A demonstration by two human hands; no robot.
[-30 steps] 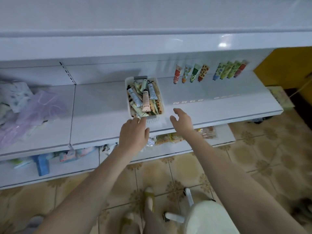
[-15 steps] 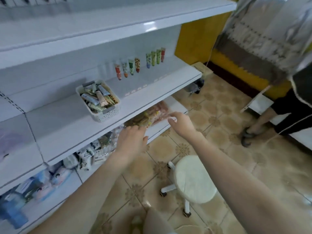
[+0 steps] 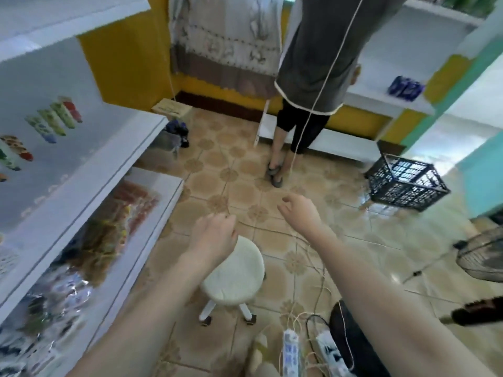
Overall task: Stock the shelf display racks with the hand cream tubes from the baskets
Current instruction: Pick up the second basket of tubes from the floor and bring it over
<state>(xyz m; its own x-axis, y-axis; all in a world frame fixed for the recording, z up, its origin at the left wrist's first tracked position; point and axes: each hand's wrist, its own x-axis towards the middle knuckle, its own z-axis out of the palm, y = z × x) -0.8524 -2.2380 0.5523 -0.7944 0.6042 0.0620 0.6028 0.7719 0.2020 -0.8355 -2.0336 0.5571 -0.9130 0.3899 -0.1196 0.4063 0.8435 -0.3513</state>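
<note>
Upper tubes (image 3: 54,119): four hand cream tubes in the upper left of the frame, blurred. Three have green floral prints and the rightmost is red. They stand side by side, tilted, against the white back panel.
Edge tubes (image 3: 15,151): orange-spotted and green, lower left of the first group, partly cut by the left edge.
Shelf (image 3: 114,156): white board running diagonally beneath both groups.

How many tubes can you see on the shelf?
6: a row of four tubes against the back panel of the shelf, and two more lower left at the frame edge. The view is blurred, and others may be cut off there.
</note>
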